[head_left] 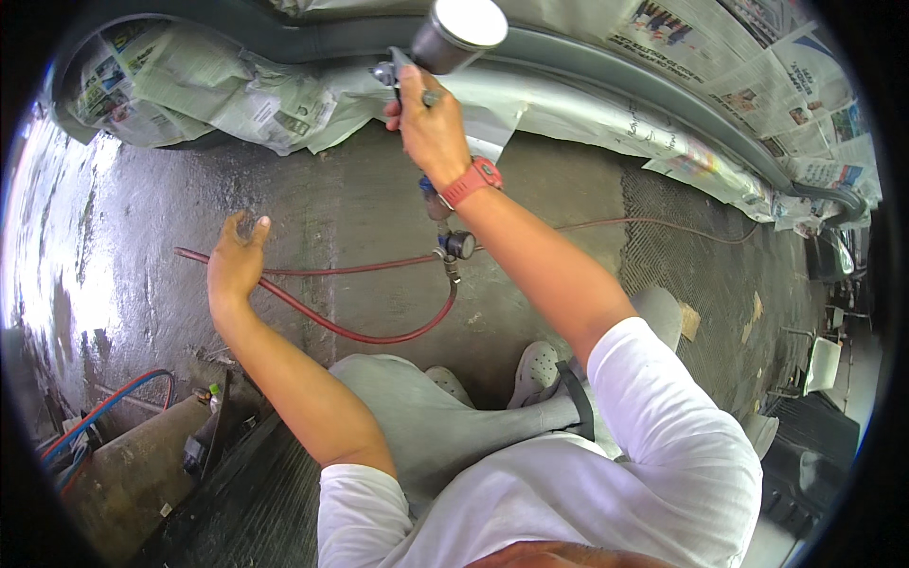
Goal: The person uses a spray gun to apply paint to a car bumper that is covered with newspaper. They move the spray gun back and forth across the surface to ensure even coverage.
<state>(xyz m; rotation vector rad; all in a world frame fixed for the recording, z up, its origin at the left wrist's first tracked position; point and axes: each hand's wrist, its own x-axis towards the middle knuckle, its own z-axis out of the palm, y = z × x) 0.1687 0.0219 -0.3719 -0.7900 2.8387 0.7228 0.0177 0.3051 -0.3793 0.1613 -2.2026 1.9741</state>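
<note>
My right hand [434, 133], with a red watch on its wrist, grips a spray gun [385, 74] near the grey panel at the top. The gun's round cup [445, 47] has a white lid. Below the hand hang a small air filter [436, 202] and a black round gauge [461, 245]. A red air hose [379, 338] curves from these to my left hand [237, 265], where its strands come together. That hand appears closed loosely round the hose, thumb and forefinger raised; its other fingers are hidden. A short bend of hose sticks out on its far side.
A long grey curved panel [350, 40] spans the top, with newspaper [256, 104] masking around it. The hose runs right across the concrete floor [369, 208] beside dark textured matting [720, 284]. Lower left are a brown cylinder [123, 464] and blue and red hoses [104, 409].
</note>
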